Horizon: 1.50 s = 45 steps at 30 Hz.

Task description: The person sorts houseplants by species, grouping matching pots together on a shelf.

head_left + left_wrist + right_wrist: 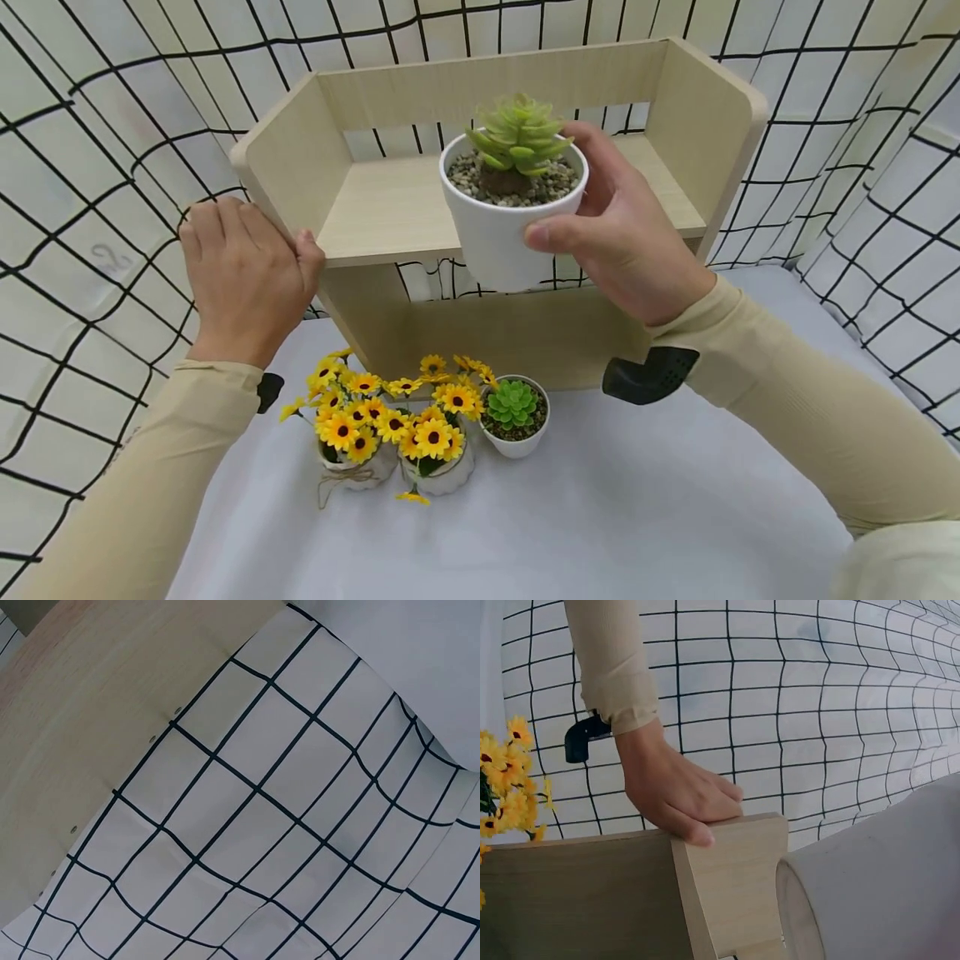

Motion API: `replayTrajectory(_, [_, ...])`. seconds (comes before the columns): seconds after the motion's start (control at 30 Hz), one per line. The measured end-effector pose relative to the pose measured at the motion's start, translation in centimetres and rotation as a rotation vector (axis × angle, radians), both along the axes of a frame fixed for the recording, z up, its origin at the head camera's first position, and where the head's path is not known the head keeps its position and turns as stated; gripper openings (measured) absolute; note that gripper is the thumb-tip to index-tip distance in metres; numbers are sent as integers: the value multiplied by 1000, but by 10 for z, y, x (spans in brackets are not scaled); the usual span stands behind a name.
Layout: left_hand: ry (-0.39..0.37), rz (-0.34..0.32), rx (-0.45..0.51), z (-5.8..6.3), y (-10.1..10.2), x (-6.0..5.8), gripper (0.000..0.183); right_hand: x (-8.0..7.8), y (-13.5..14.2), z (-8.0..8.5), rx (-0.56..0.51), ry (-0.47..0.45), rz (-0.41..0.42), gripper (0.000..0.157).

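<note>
My right hand (637,225) grips a white pot by its right side, thumb in front. In the potted succulent (517,154), a pale green rosette rises from gravel. It is held up before the upper level of a light wooden shelf (390,196); the smooth white pot (885,877) looms large in the right wrist view. My left hand (247,271) holds the shelf's left side panel, its thumb over the front edge. The right wrist view also catches this left hand (679,791) on the panel (735,862). In the left wrist view only the panel (112,712) shows, without the hand.
On the white cloth (600,508), before the shelf's lower part, stand two pots of yellow flowers (352,417) (438,442) and a small green succulent (513,408) in a white pot. Black wire grid (97,208) surrounds the shelf at the back and both sides.
</note>
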<state>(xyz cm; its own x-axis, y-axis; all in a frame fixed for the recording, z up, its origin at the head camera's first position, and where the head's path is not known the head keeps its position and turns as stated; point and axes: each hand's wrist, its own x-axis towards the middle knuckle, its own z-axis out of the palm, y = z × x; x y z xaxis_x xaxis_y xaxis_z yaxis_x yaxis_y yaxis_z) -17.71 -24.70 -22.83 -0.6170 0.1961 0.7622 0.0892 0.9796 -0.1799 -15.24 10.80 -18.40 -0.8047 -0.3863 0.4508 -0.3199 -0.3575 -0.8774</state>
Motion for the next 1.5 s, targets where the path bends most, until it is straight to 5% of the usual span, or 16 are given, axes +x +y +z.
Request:
replayTrajectory(0.33, [14,-7,7,-1,-2,2,63,-37,-38,21,-41,-43,-40,64])
replayTrajectory(0.7, [-5,-1,-14,-3,-1,1,62,-76,-73,19,13,-136,-100,63])
replayTrajectory(1.03, [-6,2,-2,-1,0,3,61,-91,-93,23,87,-253,-181,70])
replayTrajectory(1.5, [-19,10,6,3,0,3,63,-104,-104,22,310,-202,-241,85])
